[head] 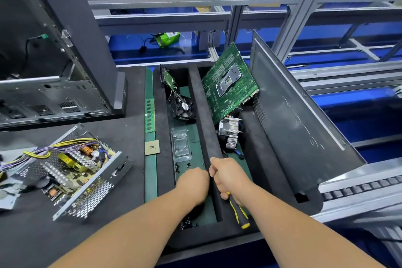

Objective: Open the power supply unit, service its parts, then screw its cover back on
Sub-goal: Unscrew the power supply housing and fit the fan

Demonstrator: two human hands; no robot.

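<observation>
The power supply unit lies open on the dark mat at the left, its circuit board, coils and yellow and purple wires exposed inside a perforated metal shell. My right hand grips a screwdriver with a black and yellow handle, handle end pointing toward me. My left hand hovers with curled fingers over the foam tray's middle compartment, touching the right hand near the screwdriver's tip. What its fingers hold is hidden. Small black screws lie on the green tray floor just beyond the left hand.
The black foam tray holds a case fan, a small green card, a motherboard, a heatsink cooler and a clear plastic shell. A RAM stick and CPU chip lie left of it. An open computer case stands at the far left. A dark side panel leans at the right.
</observation>
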